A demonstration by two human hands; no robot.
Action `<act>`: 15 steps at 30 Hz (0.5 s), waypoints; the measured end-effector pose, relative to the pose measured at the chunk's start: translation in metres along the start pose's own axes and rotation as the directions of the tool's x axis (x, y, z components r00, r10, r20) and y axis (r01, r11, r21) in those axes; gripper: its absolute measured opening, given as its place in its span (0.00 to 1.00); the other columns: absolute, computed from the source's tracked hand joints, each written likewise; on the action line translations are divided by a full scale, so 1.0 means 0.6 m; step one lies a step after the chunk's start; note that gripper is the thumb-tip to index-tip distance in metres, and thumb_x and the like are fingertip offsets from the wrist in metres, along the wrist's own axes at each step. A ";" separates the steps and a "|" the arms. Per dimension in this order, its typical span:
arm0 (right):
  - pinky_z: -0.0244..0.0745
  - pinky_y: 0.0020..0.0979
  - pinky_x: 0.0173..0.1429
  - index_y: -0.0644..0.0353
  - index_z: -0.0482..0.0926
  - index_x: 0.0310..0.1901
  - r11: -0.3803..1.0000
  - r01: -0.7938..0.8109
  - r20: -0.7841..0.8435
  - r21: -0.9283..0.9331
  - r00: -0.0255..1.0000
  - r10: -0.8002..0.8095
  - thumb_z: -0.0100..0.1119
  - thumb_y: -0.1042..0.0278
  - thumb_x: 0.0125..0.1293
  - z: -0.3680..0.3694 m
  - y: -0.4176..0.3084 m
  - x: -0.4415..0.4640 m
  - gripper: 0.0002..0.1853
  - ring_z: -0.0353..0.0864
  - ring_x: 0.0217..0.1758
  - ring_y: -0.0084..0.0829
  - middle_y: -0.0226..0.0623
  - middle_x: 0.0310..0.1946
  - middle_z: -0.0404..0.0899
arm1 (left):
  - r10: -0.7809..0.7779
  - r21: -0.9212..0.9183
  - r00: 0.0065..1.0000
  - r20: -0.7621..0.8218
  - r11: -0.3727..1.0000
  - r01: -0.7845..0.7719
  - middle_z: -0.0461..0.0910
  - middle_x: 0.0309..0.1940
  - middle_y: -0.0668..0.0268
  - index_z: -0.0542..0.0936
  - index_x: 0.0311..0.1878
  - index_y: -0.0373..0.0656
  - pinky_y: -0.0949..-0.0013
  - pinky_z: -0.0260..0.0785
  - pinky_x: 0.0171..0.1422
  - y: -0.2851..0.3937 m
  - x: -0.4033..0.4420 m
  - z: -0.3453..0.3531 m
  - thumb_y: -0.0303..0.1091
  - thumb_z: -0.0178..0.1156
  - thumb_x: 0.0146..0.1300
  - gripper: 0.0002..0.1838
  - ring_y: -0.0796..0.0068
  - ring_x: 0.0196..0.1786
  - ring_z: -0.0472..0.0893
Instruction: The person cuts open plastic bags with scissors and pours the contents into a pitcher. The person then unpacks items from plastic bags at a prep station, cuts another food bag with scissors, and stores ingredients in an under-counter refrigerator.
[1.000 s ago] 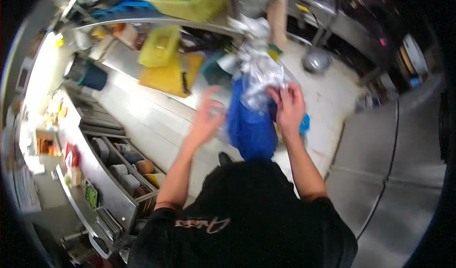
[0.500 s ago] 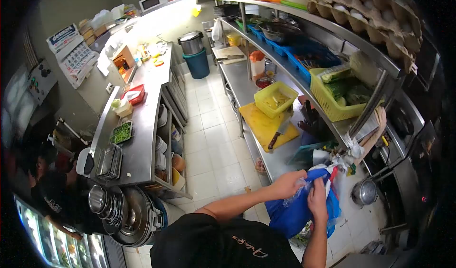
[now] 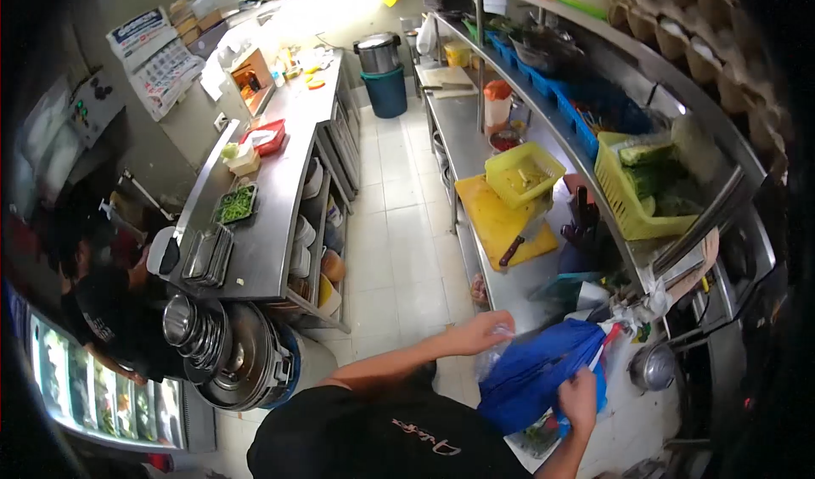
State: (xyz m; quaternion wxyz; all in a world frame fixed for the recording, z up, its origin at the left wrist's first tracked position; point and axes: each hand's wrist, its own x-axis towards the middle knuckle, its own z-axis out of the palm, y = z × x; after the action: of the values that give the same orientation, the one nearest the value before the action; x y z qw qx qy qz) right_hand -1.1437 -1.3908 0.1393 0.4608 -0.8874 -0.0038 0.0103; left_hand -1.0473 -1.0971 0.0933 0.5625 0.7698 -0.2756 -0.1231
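My left hand (image 3: 482, 332) is closed in a pinch on a thin clear plastic bag (image 3: 489, 358), which hangs just below the fingers. A blue plastic bag (image 3: 539, 364) spreads between my two hands and hangs from the shelf corner, where other bags are bunched. On its right edge my right hand (image 3: 579, 400) is closed, gripping the plastic. Partly behind and beneath the blue bag shows a clear bag with something green in it (image 3: 541, 435).
On the right steel counter lie a yellow cutting board (image 3: 501, 224), a knife (image 3: 519, 243) and a yellow basket (image 3: 524, 176). A pot (image 3: 652, 367) stands right of the bags. Stacked metal pans (image 3: 242, 369) are at left, near a person in black (image 3: 106, 326).
My hands have moved apart: the left went left with the clear plastic bag, the right went lower. The blue bag is now spread wider. The camera view has shifted slightly.
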 end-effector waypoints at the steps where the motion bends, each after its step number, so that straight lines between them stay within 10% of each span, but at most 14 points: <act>1: 0.78 0.35 0.53 0.69 0.80 0.53 0.982 -0.047 -0.070 0.181 0.996 0.061 0.55 0.83 0.61 0.002 -0.006 -0.005 0.17 0.86 0.45 0.39 0.46 0.42 0.86 | -0.057 0.023 0.998 0.032 0.998 0.057 0.83 0.46 0.57 0.79 0.52 0.42 0.57 0.74 0.59 -0.009 -0.020 -0.011 0.39 0.62 0.74 0.12 0.57 0.51 0.82; 6: 0.75 0.25 0.55 0.66 0.75 0.62 0.801 -0.204 -0.284 0.564 0.862 0.419 0.64 0.82 0.62 -0.019 -0.048 -0.024 0.25 0.80 0.48 0.26 0.32 0.44 0.81 | -0.167 0.107 0.962 0.218 0.983 0.147 0.83 0.46 0.57 0.80 0.52 0.41 0.59 0.73 0.60 -0.095 -0.063 -0.098 0.39 0.62 0.74 0.13 0.63 0.53 0.82; 10: 0.79 0.32 0.50 0.70 0.82 0.44 0.980 -0.098 -0.775 -0.174 0.627 -0.075 0.69 0.77 0.69 -0.054 -0.182 -0.041 0.07 0.79 0.42 0.30 0.39 0.40 0.83 | -0.075 -0.117 0.992 0.105 0.989 0.087 0.81 0.52 0.57 0.76 0.59 0.40 0.58 0.72 0.61 -0.113 -0.044 -0.191 0.43 0.63 0.74 0.19 0.62 0.55 0.81; 12: 0.65 0.21 0.38 0.60 0.78 0.46 0.954 0.147 -0.537 0.260 0.843 0.016 0.63 0.77 0.71 -0.055 -0.252 -0.039 0.05 0.68 0.33 0.20 0.27 0.32 0.73 | 0.039 -0.055 0.996 -0.085 0.997 -0.044 0.77 0.47 0.59 0.72 0.57 0.40 0.62 0.72 0.54 -0.153 -0.028 -0.229 0.45 0.63 0.74 0.21 0.67 0.49 0.77; 15: 0.71 0.26 0.37 0.68 0.78 0.42 0.964 0.031 0.164 0.264 0.983 -0.077 0.60 0.65 0.71 0.022 -0.361 0.074 0.12 0.74 0.34 0.23 0.36 0.36 0.77 | -0.098 -0.169 0.989 -0.109 0.982 0.079 0.73 0.41 0.62 0.71 0.49 0.40 0.65 0.68 0.46 -0.156 -0.003 -0.317 0.45 0.62 0.74 0.18 0.73 0.44 0.71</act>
State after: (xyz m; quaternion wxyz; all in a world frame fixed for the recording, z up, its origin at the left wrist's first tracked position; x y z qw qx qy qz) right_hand -1.0993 -1.2547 0.3082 0.5713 -0.8146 -0.0666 0.0751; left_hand -0.9273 -0.9241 0.0699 0.6330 0.7382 -0.1967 -0.1251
